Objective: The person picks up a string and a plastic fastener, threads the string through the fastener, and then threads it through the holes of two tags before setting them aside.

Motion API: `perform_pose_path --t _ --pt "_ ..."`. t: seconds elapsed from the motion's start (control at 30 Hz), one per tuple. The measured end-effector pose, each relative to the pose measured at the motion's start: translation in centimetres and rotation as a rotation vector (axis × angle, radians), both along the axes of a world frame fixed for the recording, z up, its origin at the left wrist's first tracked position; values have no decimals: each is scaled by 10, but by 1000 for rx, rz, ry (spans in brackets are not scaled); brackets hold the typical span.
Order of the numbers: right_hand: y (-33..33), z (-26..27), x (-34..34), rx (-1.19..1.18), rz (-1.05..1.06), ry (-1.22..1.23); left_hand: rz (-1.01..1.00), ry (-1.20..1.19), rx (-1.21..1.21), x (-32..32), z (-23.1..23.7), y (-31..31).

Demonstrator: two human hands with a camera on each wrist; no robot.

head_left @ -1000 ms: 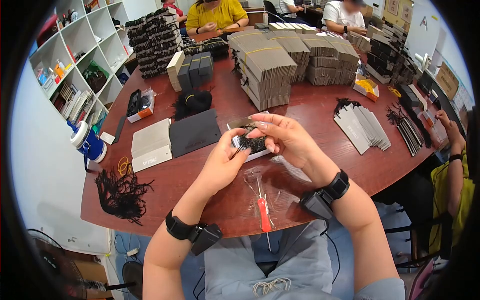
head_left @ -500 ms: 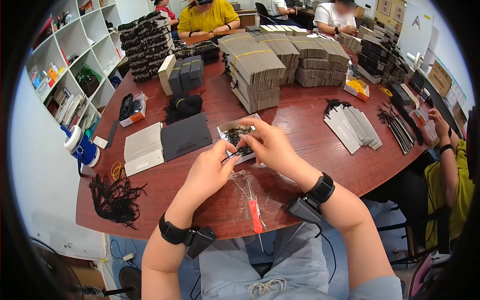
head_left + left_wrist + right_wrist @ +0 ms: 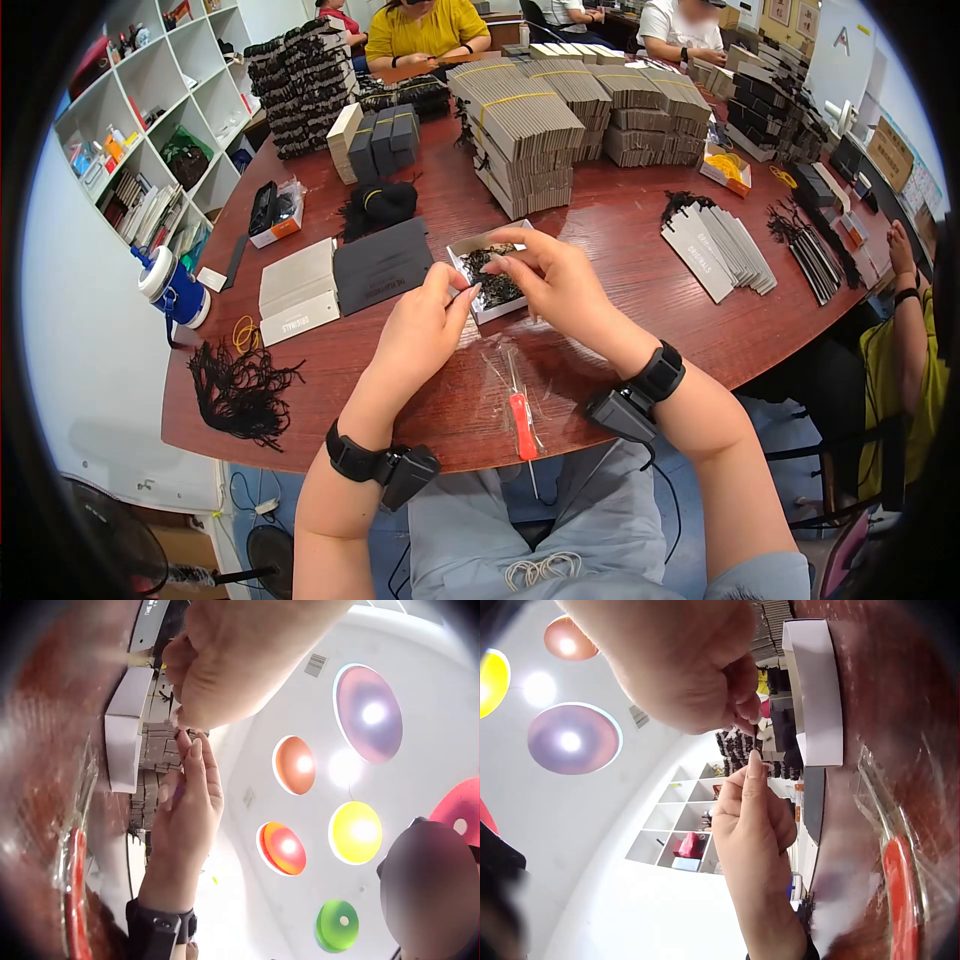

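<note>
Two bare hands meet tip to tip above a glossy red-brown worktop (image 3: 620, 235). The left hand (image 3: 408, 325) pinches a small dark piece (image 3: 755, 730) between thumb and forefinger. The right hand (image 3: 560, 285) has its fingers bent in beside that piece; whether it grips the piece too cannot be told. The piece is thin and too small to identify, held in the narrow gap between the hands.

Directly below and just beyond the fingertips is a small, open white box (image 3: 823, 697), its long axis appearing to run away from the body. The right hand is nearer, reaching over its right side, while the left hand stays by its near left corner. Its smooth, straight card walls hold a tangle of tiny black bits (image 3: 497, 290) with pale glints.

Closer to the body than the hands, a slim tool with a smooth red handle (image 3: 523, 425) lies by crinkled clear plastic. Beyond the left hand are a flat matte black sheet (image 3: 380, 265) and a grey card (image 3: 297, 285); left of that forearm, soft black cords (image 3: 235, 390) sprawl. Well right of the right hand, stiff pale grey cards (image 3: 715, 255) fan out.
</note>
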State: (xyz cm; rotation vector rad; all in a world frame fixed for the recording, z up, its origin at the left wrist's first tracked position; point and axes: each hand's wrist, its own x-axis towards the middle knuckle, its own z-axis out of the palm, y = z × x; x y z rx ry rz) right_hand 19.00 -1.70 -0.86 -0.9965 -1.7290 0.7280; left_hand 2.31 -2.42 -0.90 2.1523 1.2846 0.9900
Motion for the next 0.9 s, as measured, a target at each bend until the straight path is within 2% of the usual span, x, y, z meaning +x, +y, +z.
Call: perform_pose_path --t 0.1,0.17,0.2,0.27,0.4,0.43,0.5,0.57,0.7,0.83,0.9 --pt "-2 3 0 -123 17 86 20 15 26 2 7 -4" --pt "-1 6 0 -347 95 306 30 81 -171 2 16 -6" --pt "-1 5 0 -348 96 306 30 81 -172 1 13 -5" --pt "1 3 0 -454 130 415 -175 -191 -276 -1 4 -1" --pt "1 3 0 -507 148 467 -298 -232 -282 1 -13 4" --pt "0 4 -1 -489 171 498 -298 -231 -283 1 -11 3" --pt "-2 6 -1 -472 195 530 -272 -285 -564 1 -3 0" --pt "-5 9 -2 -494 265 552 -271 -355 -582 5 4 -5" --pt "-2 3 1 -484 270 558 -246 -529 -677 4 6 -2" --pt "-1 3 3 -515 325 645 -201 -571 -687 6 4 -1" --pt "0 3 3 -514 329 652 -176 -698 -757 7 2 1"
